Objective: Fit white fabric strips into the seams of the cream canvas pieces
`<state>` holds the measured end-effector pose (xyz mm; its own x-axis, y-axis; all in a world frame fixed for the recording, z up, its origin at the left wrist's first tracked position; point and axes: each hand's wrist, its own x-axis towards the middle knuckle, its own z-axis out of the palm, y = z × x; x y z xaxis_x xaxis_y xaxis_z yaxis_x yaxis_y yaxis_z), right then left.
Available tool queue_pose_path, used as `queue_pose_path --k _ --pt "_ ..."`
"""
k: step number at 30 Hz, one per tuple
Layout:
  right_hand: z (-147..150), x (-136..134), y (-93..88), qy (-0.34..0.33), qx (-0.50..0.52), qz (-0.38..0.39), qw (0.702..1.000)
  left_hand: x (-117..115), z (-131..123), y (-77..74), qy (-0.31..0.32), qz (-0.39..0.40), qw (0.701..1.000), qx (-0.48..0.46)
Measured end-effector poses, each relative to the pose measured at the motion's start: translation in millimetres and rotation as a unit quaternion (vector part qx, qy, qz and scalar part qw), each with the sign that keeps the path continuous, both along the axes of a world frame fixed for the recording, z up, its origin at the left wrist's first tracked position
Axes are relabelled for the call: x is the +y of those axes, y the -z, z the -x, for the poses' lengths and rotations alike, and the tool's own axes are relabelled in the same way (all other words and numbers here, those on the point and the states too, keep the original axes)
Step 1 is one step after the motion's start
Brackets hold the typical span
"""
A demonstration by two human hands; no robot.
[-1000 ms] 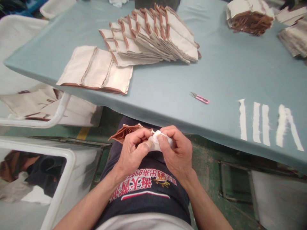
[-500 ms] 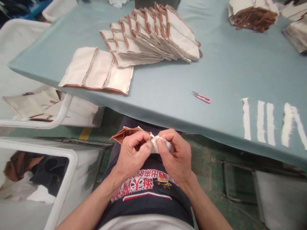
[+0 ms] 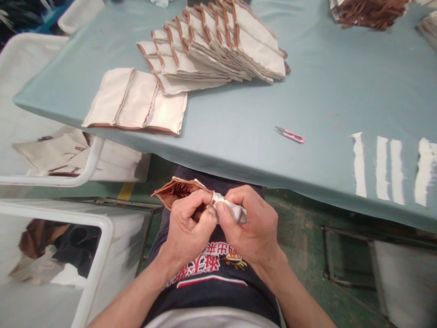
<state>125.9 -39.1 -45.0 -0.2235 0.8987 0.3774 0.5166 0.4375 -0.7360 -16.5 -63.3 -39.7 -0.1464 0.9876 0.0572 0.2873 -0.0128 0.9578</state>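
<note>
Over my lap, just below the table edge, both hands pinch one fabric piece (image 3: 177, 189), brown on one side and off-white on the other. My left hand (image 3: 191, 223) is closed on it near its middle, with the brown part spreading out to the left. Fingers of my right hand (image 3: 251, 218) are closed on the white end, thumb tip close to the left thumb. Much of the fabric is hidden behind my fingers. On the table lie pink-handled thread snips (image 3: 289, 135), blades pointing left.
A blue-green cloth covers the table (image 3: 239, 132). On it are a fanned stack of brown-edged cream pieces (image 3: 211, 45), a flat seamed cream panel (image 3: 136, 100), several white strips (image 3: 359, 164) and a brown bundle (image 3: 370, 11). White bins (image 3: 105, 241) with fabric stand at left.
My hands stay pinched on the fabric; the right hand has turned slightly and shifted a little to the right. The view has moved a little, so the table things sit slightly differently.
</note>
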Motion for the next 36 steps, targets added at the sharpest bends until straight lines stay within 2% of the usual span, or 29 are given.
queue_pose_path --k 2,5,9,14,20,26,34,36 --pt "-0.7 0.4 -0.6 0.011 -0.035 -0.007 0.999 0.7 -0.2 1.3 -0.006 0.005 1.0 -0.004" --pt "-0.9 0.4 -1.8 0.015 -0.037 0.027 0.999 2.3 -0.3 3.2 -0.006 0.01 1.0 -0.011" --pt "-1.0 0.2 -2.6 0.011 0.012 0.131 0.991 4.3 -0.2 5.6 0.006 0.008 1.0 -0.03" --pt "-2.9 2.6 -2.9 -0.005 0.052 0.246 0.968 3.5 1.0 6.4 0.019 0.012 0.999 -0.039" --pt "-1.9 4.2 -4.8 -0.008 0.089 0.233 0.968 2.3 2.3 3.8 0.031 0.024 0.997 -0.069" --pt "-1.3 6.6 -2.9 -0.032 0.151 0.326 0.933 2.1 2.6 2.7 0.038 0.035 0.996 -0.075" --pt "5.8 5.4 -6.9 -0.009 0.195 0.371 0.908 -3.8 7.7 6.5 0.043 0.023 0.994 -0.094" --pt "6.5 6.2 -7.4 -0.016 0.208 0.398 0.893 -4.5 8.5 6.9 0.044 0.017 0.995 -0.093"
